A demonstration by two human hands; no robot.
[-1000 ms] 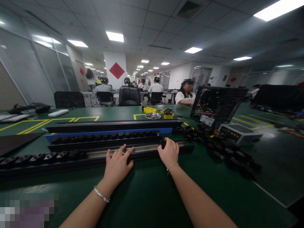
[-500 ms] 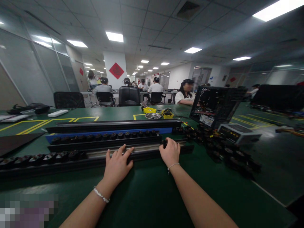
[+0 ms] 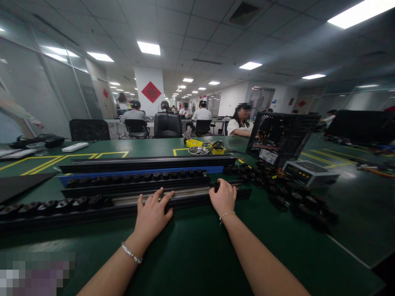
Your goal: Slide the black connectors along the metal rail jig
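A long black rail (image 3: 185,200) with a pale metal channel runs across the green table. My left hand (image 3: 152,214) lies over its front edge with the fingers spread, holding nothing. Further right along the same rail, the fingers of my right hand (image 3: 224,199) are closed round a small black part (image 3: 215,186), mostly hidden by them. Several black, knob-like parts (image 3: 64,204) sit in a row in the rail's left portion. Just behind is a second black rail (image 3: 135,190) with another row of such parts (image 3: 137,177), in front of a blue strip (image 3: 216,169).
A heap of black parts (image 3: 296,197) lies at right, beside a grey power supply (image 3: 311,172) and an open computer case (image 3: 277,135). Farther back stand a metal dish (image 3: 199,151) and yellow trays (image 3: 194,143). A co-worker (image 3: 240,123) sits across the table.
My right hand has shifted slightly to the right along the rail. My left hand has stayed in place. A blurred person has appeared at the far left edge.
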